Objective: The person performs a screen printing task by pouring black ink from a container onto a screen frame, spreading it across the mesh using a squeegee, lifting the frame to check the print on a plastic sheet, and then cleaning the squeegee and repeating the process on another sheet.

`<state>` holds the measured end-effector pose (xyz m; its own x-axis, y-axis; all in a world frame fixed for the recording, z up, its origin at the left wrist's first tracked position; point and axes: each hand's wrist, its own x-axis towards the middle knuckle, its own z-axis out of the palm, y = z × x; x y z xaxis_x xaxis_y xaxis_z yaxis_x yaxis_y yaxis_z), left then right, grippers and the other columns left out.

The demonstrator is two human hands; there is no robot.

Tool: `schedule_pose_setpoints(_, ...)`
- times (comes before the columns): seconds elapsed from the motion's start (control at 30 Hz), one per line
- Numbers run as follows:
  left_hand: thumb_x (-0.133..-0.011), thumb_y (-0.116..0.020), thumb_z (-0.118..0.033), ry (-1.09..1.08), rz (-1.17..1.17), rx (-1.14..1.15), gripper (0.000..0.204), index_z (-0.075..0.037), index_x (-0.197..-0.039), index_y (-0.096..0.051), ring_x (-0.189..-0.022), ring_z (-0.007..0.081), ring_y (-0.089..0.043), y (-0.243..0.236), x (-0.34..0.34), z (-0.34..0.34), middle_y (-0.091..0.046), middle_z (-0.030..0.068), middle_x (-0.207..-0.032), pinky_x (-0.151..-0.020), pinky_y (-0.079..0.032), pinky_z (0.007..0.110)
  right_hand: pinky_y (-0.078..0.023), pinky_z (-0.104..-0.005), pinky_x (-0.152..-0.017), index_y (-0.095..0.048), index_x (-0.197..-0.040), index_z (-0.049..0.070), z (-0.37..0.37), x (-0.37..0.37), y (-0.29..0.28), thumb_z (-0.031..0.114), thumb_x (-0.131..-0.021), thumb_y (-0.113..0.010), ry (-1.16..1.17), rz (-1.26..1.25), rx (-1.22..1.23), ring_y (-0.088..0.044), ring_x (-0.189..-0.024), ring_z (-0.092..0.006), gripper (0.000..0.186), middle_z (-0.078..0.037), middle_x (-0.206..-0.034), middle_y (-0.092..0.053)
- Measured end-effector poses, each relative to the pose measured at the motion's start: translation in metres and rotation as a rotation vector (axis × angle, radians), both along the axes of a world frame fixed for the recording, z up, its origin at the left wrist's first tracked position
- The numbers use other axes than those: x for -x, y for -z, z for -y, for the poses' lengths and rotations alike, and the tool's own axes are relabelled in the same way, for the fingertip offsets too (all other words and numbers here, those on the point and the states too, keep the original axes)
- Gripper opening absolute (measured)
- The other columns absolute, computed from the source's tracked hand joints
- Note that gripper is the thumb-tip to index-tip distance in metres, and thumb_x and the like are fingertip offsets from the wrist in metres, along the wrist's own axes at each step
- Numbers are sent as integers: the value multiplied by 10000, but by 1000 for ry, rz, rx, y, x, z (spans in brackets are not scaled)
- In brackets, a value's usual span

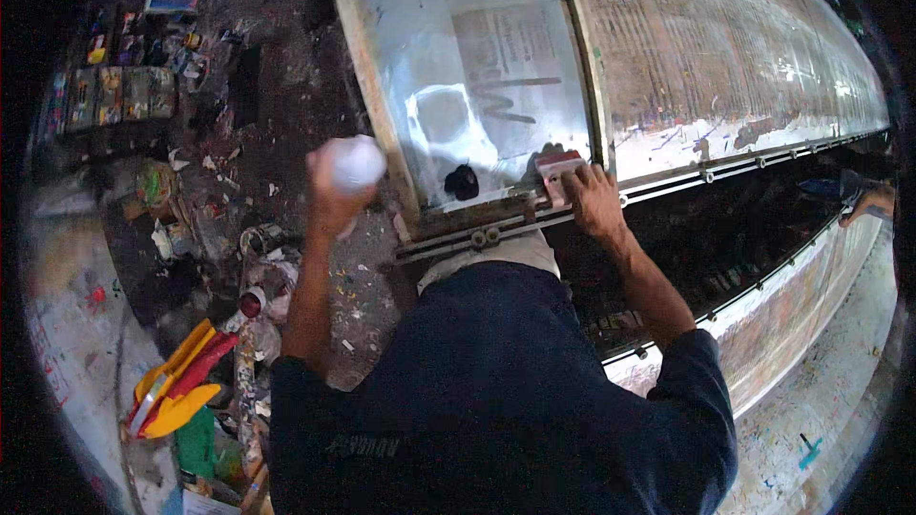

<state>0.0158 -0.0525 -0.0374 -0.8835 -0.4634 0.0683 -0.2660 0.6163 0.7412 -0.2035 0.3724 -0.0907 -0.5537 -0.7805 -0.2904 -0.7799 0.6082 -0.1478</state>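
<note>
My left hand (331,198) is raised just left of a framed screen, closed around a white, round-ended container (359,164); its exact kind is blurred. My right hand (597,200) is closed on a small flat red-and-white piece (553,170), which rests at the near right corner of the screen. The screen's frame (389,124) surrounds a pale, shiny mesh (410,48) with darker lettering on it. A black blob (463,182), looking like thick ink, lies near the mesh's near edge, between my hands.
A long stained table (706,38) with a rail (668,186) along its near side runs right. Another long table (763,348) lies behind it. Another person's hand (870,200) shows at far right. Left are littered floor, small containers (124,95) and yellow-red objects (181,377).
</note>
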Motion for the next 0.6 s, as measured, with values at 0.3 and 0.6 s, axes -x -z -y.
schedule_pose_setpoints(0.3,-578,-941,-260,160,323,339,918,-119,-1393,-543,-1111,359,-551,7,-43,-80,-541,129,-1189,-878,-425,517,-529,-484,-860,-681,-1072,74,60,31,-8,28,-803,-606,104,13,481,-626,-1063,-377,282,-176,-1081,-676)
schedule_pose_setpoints(0.6,-689,-856,-266,200,407,476,794,-77,-1389,-535,-1103,373,-523,20,-43,-98,-538,168,-1199,-872,-361,529,-533,-485,-818,-677,-1013,20,176,-44,12,322,-882,-738,-61,365,303,-675,-901,-424,335,-234,-924,-711)
